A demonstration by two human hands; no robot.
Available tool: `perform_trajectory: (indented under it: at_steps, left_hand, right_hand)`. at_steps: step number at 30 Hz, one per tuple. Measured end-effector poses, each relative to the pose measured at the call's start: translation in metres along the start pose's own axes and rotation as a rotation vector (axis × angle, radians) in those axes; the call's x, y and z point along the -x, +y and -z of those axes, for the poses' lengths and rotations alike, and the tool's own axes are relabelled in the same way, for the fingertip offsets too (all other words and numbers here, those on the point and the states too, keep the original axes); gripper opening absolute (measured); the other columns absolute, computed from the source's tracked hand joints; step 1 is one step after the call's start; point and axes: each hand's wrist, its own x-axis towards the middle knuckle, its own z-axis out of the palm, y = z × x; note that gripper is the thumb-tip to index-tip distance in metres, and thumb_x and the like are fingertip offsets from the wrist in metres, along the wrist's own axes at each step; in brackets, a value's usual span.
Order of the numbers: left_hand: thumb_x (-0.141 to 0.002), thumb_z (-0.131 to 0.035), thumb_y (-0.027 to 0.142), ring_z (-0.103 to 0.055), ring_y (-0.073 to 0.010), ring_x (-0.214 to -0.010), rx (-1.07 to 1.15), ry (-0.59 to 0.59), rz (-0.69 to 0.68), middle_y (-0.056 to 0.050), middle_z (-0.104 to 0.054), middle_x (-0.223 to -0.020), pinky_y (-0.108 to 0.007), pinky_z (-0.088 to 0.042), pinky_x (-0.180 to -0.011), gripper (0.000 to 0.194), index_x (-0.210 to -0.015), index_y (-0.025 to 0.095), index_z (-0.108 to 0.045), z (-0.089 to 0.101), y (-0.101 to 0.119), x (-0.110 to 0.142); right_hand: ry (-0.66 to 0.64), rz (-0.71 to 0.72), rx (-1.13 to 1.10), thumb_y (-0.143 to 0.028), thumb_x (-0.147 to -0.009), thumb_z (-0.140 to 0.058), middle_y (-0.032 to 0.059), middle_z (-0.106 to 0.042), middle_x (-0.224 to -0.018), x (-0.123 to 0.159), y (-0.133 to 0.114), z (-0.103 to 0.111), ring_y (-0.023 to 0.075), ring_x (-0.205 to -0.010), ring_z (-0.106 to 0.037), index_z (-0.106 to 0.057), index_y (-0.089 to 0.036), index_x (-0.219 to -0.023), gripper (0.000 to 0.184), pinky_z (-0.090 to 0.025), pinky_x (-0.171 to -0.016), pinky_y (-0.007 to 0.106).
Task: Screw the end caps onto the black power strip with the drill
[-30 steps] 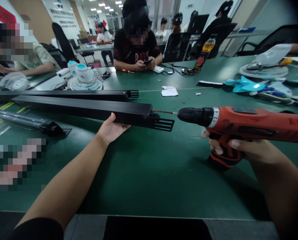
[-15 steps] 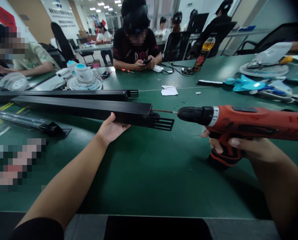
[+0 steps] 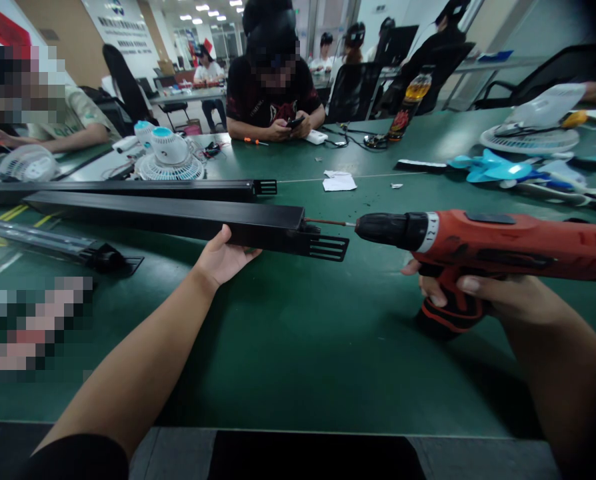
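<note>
My left hand (image 3: 228, 257) grips a long black rectangular tube (image 3: 188, 217) near its right end, thumb on the front face and fingers underneath. A slotted black tab (image 3: 329, 247) sticks out from that end. Wrapped round the handle of a red and black cordless drill (image 3: 508, 243) is my right hand (image 3: 498, 297). From the drill's black chuck a thin copper-coloured shaft (image 3: 325, 221) runs left to the end of the tube; where its tip sits inside is hidden. The drill lies level, in line with the tube.
Behind lies a second black tube (image 3: 128, 191), and at left a clear-wrapped one (image 3: 43, 240). White fan parts (image 3: 171, 157) and blue fan blades (image 3: 491, 167) lie farther back. A drink bottle (image 3: 411, 107) stands near a co-worker (image 3: 275, 87) holding a phone. Paper scraps (image 3: 339, 181) lie mid-table.
Almost nothing differs. Both hands, the tube and the drill hold the same positions, apart from a very slight shift of the view.
</note>
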Motion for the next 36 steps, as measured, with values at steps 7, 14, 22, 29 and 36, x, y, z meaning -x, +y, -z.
perform_trajectory:
  at_steps: [7,14,22,29,36]
  left_hand:
    - [-0.092,-0.111,0.060,-0.091,-0.0349,-0.125,-0.009,0.011,-0.004,-0.011,-0.095,-0.134,-0.047,-0.074,-0.108,0.062,-0.138,0.026,-0.087,-0.0033,-0.0001,0.0004]
    - [-0.094,-0.109,0.063,-0.089,-0.0368,-0.130,-0.032,0.019,-0.011,-0.012,-0.095,-0.135,-0.048,-0.072,-0.112,0.063,-0.141,0.027,-0.087,-0.0015,-0.0010,0.0003]
    - [-0.097,-0.107,0.061,-0.090,-0.0356,-0.130,-0.025,0.009,-0.004,-0.012,-0.094,-0.136,-0.048,-0.072,-0.112,0.061,-0.143,0.027,-0.086,-0.0009,-0.0004,0.0003]
    - [-0.099,-0.106,0.060,-0.090,-0.0356,-0.131,-0.017,0.007,0.006,-0.012,-0.095,-0.136,-0.047,-0.073,-0.112,0.057,-0.141,0.027,-0.086,-0.0009,0.0004,0.0009]
    - [-0.097,-0.108,0.058,-0.091,-0.0321,-0.125,-0.002,0.007,0.013,-0.009,-0.095,-0.131,-0.046,-0.074,-0.110,0.056,-0.139,0.027,-0.087,-0.0047,0.0011,0.0025]
  right_hand:
    - [0.014,-0.012,-0.002,-0.064,-0.115,-0.092,0.0073,-0.086,-0.079,0.0013,0.0017,0.0017,0.0209,-0.061,-0.073,-0.099,-0.027,-0.142,0.046,-0.061,-0.054,0.029]
    - [0.018,0.021,0.024,-0.064,-0.115,-0.091,0.0062,-0.085,-0.078,-0.0007,-0.0010,-0.0009,0.0213,-0.060,-0.072,-0.100,-0.028,-0.139,0.044,-0.062,-0.052,0.030]
    - [0.024,0.001,0.008,-0.061,-0.116,-0.089,0.0069,-0.084,-0.077,0.0009,-0.0010,-0.0017,0.0216,-0.062,-0.073,-0.100,-0.026,-0.140,0.044,-0.063,-0.054,0.030]
    - [0.014,0.002,0.009,-0.062,-0.117,-0.089,0.0059,-0.084,-0.075,0.0001,-0.0030,-0.0023,0.0199,-0.058,-0.071,-0.100,-0.028,-0.140,0.043,-0.059,-0.051,0.028]
    - [0.019,0.013,0.014,-0.062,-0.116,-0.089,0.0055,-0.082,-0.072,-0.0003,-0.0037,-0.0032,0.0196,-0.058,-0.071,-0.099,-0.024,-0.138,0.044,-0.057,-0.051,0.027]
